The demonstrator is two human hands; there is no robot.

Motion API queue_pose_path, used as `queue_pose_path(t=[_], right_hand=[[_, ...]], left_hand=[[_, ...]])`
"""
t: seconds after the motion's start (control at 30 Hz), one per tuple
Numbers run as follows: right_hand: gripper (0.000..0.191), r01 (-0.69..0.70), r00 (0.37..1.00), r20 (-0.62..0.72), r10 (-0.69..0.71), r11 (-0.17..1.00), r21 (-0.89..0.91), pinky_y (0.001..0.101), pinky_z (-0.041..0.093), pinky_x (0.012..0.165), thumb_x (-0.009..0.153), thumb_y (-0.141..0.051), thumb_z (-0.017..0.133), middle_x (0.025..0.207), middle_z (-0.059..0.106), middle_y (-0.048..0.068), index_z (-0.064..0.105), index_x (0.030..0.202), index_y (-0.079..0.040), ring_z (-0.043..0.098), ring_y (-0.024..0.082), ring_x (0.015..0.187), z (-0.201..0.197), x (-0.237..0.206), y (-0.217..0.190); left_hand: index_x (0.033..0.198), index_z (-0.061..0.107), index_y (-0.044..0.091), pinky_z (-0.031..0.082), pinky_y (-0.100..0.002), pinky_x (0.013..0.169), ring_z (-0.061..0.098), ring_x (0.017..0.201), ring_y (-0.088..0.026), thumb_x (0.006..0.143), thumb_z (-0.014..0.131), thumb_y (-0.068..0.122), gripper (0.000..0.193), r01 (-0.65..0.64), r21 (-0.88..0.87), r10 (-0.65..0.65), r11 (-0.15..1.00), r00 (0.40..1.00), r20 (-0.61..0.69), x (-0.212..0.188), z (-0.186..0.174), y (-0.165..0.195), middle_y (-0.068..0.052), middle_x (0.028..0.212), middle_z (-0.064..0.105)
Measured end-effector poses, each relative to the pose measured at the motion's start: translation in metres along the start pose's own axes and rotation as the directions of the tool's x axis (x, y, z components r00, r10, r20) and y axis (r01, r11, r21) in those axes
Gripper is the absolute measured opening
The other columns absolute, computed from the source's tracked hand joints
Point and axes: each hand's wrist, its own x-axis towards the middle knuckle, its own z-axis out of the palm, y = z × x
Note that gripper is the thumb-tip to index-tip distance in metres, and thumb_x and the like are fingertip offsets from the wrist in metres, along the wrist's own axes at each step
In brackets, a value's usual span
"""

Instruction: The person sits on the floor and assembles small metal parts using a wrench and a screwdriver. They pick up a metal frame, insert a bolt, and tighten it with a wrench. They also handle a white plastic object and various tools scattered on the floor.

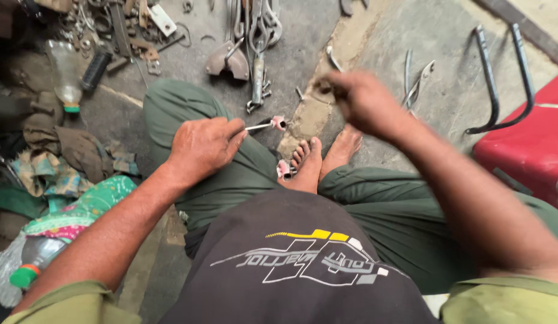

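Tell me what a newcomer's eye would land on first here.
The left hand at centre, pinching a thin white rod with a pink tip over the knee. The right hand is raised and blurred just above the bare feet. At the top lies a heap of metal tools, and a red box sits at far right.

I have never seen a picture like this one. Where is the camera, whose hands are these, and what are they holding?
The camera sits on the person's head and looks down, so you see their own arms, lap and bare feet. They sit on a concrete floor. The left hand pinches a thin white rod with a small pink part at its tip. The right hand is blurred and closed on something small and dark; I cannot tell what. Another pink part lies by the toes. Metal tools lie ahead, plastic bottles and rags on the left, and a red box on the right.
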Motion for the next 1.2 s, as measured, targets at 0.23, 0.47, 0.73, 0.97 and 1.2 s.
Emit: queue_pose_path(t=[0.23,0.47,0.73,0.97,1.2], right_hand=[[0.038,0.299,0.932,-0.171,-0.319,0.945,-0.133,0.0477,0.054,0.071,0.074,-0.01,0.075,0.097,0.065,0.016,0.069,0.112,-0.008,0.066,0.038,0.087,0.097,-0.018,0.012],[0.007,0.226,0.943,-0.186,-0.277,0.94,-0.255,0.0486,0.055,0.068,0.085,-0.014,0.066,0.086,0.067,0.013,0.066,0.091,-0.009,0.068,0.037,0.083,0.097,-0.004,-0.003],[0.029,0.055,0.992,-0.109,-0.063,0.995,-0.083,0.0525,0.051,0.07,0.09,-0.032,0.072,0.087,0.067,0.017,0.062,0.09,-0.004,0.065,0.041,0.087,0.09,-0.004,-0.017],[0.016,0.134,0.987,-0.047,-0.153,0.954,-0.269,0.051,0.054,0.073,0.082,-0.018,0.064,0.093,0.068,0.017,0.066,0.092,-0.007,0.067,0.04,0.089,0.099,-0.008,-0.015],[0.03,0.092,0.985,-0.138,-0.105,0.991,-0.1,0.0531,0.053,0.075,0.081,-0.028,0.073,0.087,0.069,0.022,0.066,0.09,-0.001,0.066,0.044,0.087,0.083,-0.005,-0.018]], left_hand=[[0.089,0.066,0.015,0.05,-0.051,0.057,0.065,0.066,-0.036,0.094,0.068,0.032,0.018,-0.044,-0.067,0.04,0.997,0.997,-0.061,-0.005,0.002,0.001,-0.01,0.07,0.062],[0.093,0.068,0.02,0.053,-0.052,0.061,0.068,0.07,-0.036,0.089,0.064,0.036,0.017,0.066,-0.101,-0.066,0.993,0.998,0.001,-0.004,-0.001,0.009,-0.01,0.072,0.068],[0.102,0.067,0.024,0.055,-0.051,0.069,0.07,0.078,-0.035,0.091,0.058,0.042,0.023,0.151,-0.085,-0.145,0.985,0.986,0.078,-0.008,0.009,0.008,-0.009,0.076,0.071],[0.102,0.064,0.023,0.054,-0.051,0.074,0.07,0.083,-0.036,0.094,0.055,0.045,0.025,0.171,-0.043,-0.163,0.984,0.976,0.145,-0.009,0.014,0.003,-0.01,0.08,0.071],[0.107,0.067,0.024,0.054,-0.052,0.077,0.07,0.087,-0.036,0.091,0.059,0.044,0.027,0.167,-0.084,-0.158,0.982,0.982,0.105,-0.01,0.017,-0.003,-0.01,0.087,0.073]])
